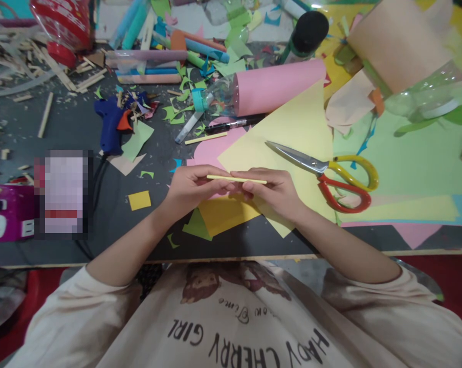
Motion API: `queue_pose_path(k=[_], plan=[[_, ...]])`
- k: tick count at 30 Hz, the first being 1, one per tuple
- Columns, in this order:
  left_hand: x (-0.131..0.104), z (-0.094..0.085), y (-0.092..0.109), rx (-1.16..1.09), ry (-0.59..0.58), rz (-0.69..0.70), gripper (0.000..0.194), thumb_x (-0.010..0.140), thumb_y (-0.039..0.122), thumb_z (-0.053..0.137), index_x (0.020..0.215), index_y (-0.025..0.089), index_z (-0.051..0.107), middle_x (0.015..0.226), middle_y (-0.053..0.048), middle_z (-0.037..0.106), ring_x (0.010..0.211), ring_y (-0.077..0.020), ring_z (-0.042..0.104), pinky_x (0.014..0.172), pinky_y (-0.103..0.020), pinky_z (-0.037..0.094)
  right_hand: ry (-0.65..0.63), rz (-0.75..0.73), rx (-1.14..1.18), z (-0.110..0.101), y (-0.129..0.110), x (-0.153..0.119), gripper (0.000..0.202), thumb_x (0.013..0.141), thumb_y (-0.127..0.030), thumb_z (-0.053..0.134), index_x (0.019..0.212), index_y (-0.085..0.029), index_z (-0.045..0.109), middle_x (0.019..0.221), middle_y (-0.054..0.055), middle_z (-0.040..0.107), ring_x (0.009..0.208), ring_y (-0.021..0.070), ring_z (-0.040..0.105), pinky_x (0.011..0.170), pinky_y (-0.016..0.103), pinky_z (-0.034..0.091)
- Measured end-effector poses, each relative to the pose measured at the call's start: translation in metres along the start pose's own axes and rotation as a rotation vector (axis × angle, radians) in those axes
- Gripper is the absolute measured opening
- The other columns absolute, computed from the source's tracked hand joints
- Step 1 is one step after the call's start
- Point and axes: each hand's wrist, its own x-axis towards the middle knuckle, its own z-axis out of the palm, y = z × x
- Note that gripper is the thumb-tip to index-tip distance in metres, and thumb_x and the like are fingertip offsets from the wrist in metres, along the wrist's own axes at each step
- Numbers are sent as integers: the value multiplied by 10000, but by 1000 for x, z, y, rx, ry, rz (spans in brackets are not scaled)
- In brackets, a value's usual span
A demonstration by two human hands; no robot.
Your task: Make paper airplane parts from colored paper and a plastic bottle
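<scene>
A thin pale-yellow paper strip (237, 179), whether rolled or folded I cannot tell, lies level between my two hands. The fingers and thumb of my left hand (194, 186) pinch its left part. My right hand (275, 186) closes on the right part, and the fingertips of both hands nearly meet in the middle. Beneath them are a pale-yellow paper sheet (292, 128) and a deeper yellow piece (231, 217). Scissors (323, 171) with one yellow and one red handle rest on the sheet, right of my right hand. A similar yellow strip (205, 138) lies beyond my hands.
A bottle wrapped in pink paper (279, 87) lies behind the sheet, near a black pen (234, 123). At left are a blue glue gun (110, 125), its cable and a purple power socket (10, 212). Paper scraps and sticks litter the back; coloured sheets (415, 153) cover the right.
</scene>
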Motion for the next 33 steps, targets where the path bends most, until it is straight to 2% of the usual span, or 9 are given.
queue_pose_path(k=[7, 12, 17, 20, 27, 33], plan=[[1, -1, -1, -17, -7, 7, 186, 748, 335, 735, 699, 158, 764, 697, -35, 750, 606, -115, 673, 549, -172, 532, 27, 73, -35, 1, -2, -1, 256, 795, -447, 717, 974, -279, 790, 806, 30, 756, 563, 83, 576, 548, 244, 507], [0, 0, -1, -23, -1, -18, 179, 744, 329, 737, 682, 163, 762, 672, -27, 739, 593, -106, 661, 549, -163, 529, 40, 137, 78, 3, -2, -1, 237, 761, -440, 752, 925, -276, 800, 821, 32, 763, 575, 80, 574, 544, 244, 501], [0, 1, -2, 24, -10, 22, 215, 767, 365, 715, 750, 159, 776, 737, -53, 759, 657, -132, 690, 570, -178, 540, 74, 227, 233, 5, -4, 1, 210, 705, -414, 805, 862, -274, 807, 605, -16, 677, 551, 72, 554, 513, 226, 464], [0, 1, -3, 48, -27, 48, 217, 795, 357, 689, 758, 161, 776, 757, -58, 766, 678, -136, 699, 582, -175, 541, 104, 263, 265, 4, -4, 1, 230, 667, -424, 828, 829, -261, 809, 569, -27, 651, 533, 70, 541, 507, 233, 455], [1, -1, -2, 109, -43, 74, 261, 826, 365, 661, 702, 160, 764, 694, -41, 754, 630, -120, 676, 537, -148, 506, 82, 245, 288, 4, -1, 1, 196, 726, -396, 794, 847, -243, 807, 593, -19, 653, 563, 74, 569, 519, 227, 442], [1, 1, -1, 99, 3, 69, 232, 803, 354, 671, 723, 160, 768, 705, -42, 757, 656, -137, 692, 557, -166, 517, 92, 256, 270, 5, -2, 1, 256, 701, -431, 805, 853, -225, 804, 591, -17, 653, 560, 81, 569, 507, 233, 447]])
